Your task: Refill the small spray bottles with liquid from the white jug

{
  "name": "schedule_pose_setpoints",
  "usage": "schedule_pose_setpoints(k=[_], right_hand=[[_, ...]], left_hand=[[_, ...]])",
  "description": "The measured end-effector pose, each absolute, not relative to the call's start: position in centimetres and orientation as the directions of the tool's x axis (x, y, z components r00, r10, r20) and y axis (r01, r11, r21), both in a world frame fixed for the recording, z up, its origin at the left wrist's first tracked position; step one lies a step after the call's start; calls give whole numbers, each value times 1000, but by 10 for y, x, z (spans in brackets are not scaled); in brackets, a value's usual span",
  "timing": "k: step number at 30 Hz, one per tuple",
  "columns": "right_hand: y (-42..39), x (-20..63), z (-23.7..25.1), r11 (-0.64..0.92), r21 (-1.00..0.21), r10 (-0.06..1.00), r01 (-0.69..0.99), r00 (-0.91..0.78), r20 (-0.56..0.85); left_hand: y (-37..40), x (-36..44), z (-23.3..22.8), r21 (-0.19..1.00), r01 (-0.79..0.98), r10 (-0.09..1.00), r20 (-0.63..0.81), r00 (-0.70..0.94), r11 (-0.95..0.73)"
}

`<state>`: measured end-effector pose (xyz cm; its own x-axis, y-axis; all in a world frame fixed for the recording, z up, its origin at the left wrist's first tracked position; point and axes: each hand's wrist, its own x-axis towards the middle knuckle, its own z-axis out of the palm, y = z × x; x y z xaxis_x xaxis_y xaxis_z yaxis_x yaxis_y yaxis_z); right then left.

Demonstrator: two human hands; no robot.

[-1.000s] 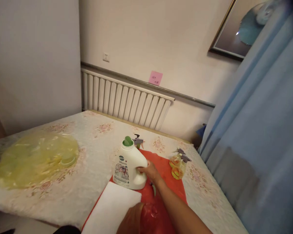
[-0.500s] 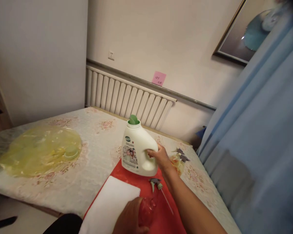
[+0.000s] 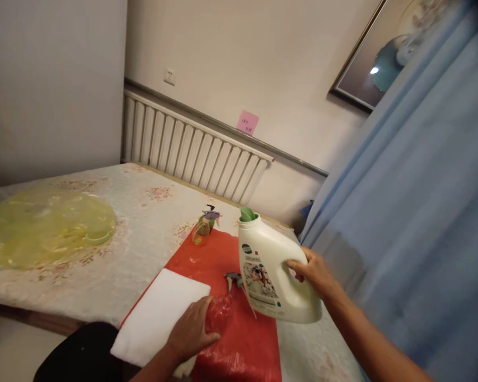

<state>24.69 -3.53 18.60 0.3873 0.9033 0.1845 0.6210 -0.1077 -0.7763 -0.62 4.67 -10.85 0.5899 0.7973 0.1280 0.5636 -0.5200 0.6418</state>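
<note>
My right hand (image 3: 314, 271) grips the handle of a white detergent jug (image 3: 271, 270) with an open green spout, held in the air and tilted left over a red mat (image 3: 227, 339). My left hand (image 3: 190, 331) is closed around a small clear bottle (image 3: 220, 314) that rests on the mat. A grey spray-trigger head (image 3: 234, 278) lies on the mat just beyond that bottle, partly behind the jug.
A folded white cloth (image 3: 161, 313) lies on the mat's left side. A yellow-green spray bottle (image 3: 204, 227) stands at the mat's far end. A crumpled yellow plastic bag (image 3: 43, 225) is spread on the floral tablecloth (image 3: 143, 233). Blue curtain (image 3: 414, 223) hangs at right, radiator (image 3: 191, 154) behind.
My right hand lifted the jug off the mat, carried it right and toward me, and tilted it. My left hand stayed on the clear bottle. The view shifted.
</note>
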Motion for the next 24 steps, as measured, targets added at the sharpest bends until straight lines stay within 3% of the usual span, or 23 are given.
schedule_pose_setpoints(k=[5, 24], right_hand=[[-79, 259, 182, -247, -700, 897, 670, 431, 95], [-137, 285, 152, -187, -753, 981, 631, 155, -113]], left_hand=[[48, -6, -110, 638, 554, 792, 149, 592, -535], [48, -4, -110, 616, 565, 789, 160, 593, -549]])
